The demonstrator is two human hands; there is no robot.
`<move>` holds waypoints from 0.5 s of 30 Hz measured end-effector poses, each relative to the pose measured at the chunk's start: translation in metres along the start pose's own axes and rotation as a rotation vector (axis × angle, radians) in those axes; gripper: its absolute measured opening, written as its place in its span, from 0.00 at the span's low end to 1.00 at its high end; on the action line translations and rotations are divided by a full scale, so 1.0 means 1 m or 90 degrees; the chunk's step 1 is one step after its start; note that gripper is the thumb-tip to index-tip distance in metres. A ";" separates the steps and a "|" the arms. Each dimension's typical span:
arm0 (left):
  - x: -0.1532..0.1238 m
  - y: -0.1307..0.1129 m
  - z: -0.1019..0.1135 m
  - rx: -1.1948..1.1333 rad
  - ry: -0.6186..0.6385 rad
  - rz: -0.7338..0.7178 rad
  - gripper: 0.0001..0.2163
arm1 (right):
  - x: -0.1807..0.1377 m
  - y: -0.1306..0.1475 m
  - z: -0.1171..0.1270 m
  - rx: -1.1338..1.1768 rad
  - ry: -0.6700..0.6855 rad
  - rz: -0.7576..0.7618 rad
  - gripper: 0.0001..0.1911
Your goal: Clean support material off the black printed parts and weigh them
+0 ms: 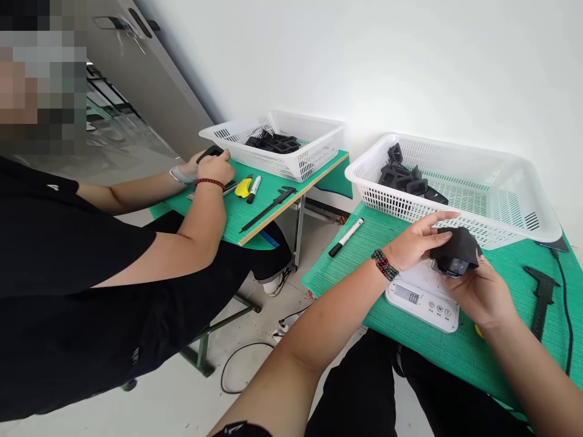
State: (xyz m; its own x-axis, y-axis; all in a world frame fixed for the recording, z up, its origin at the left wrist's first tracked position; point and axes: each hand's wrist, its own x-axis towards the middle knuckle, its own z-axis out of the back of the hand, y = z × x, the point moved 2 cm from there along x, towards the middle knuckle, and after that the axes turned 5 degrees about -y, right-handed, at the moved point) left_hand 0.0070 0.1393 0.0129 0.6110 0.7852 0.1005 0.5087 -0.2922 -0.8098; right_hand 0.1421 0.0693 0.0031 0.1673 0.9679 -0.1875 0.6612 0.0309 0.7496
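Both my hands hold one black plastic part [456, 250] just above a small white digital scale [421, 295]. My left hand [416, 241], with a bead bracelet at the wrist, curls over the part's top and left side. My right hand [478, 290] cups it from below and from the right. The scale's display reads zero. Behind the part stands a white plastic basket [496, 200] that holds several more black parts [405, 177]. All of this rests on a green mat [364, 255].
A black marker [346, 237] lies left of the scale and a black caliper [542, 297] to its right, beside a black cable [567, 303]. At the left a person in black handles a black part [210, 153] at a second table with a white basket [291, 142], marker and caliper.
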 end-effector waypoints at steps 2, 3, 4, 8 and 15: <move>-0.001 -0.001 -0.002 0.000 0.013 0.013 0.31 | 0.001 0.000 0.000 0.013 -0.004 0.006 0.12; -0.002 -0.001 -0.003 0.002 0.023 0.018 0.31 | 0.001 0.001 0.000 0.017 -0.006 0.010 0.12; -0.003 -0.002 -0.004 0.006 0.030 0.020 0.31 | 0.002 0.001 0.000 0.018 -0.009 0.013 0.13; -0.004 -0.003 -0.005 0.029 0.036 0.019 0.31 | 0.004 -0.001 0.004 0.017 -0.034 -0.005 0.10; -0.004 -0.002 -0.005 0.011 0.035 -0.008 0.30 | 0.000 0.004 0.002 -0.013 -0.020 -0.009 0.09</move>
State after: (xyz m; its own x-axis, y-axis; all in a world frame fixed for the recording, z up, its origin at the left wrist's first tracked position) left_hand 0.0064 0.1346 0.0169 0.6372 0.7575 0.1420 0.5067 -0.2729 -0.8178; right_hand 0.1458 0.0689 0.0049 0.1804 0.9592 -0.2175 0.6486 0.0503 0.7595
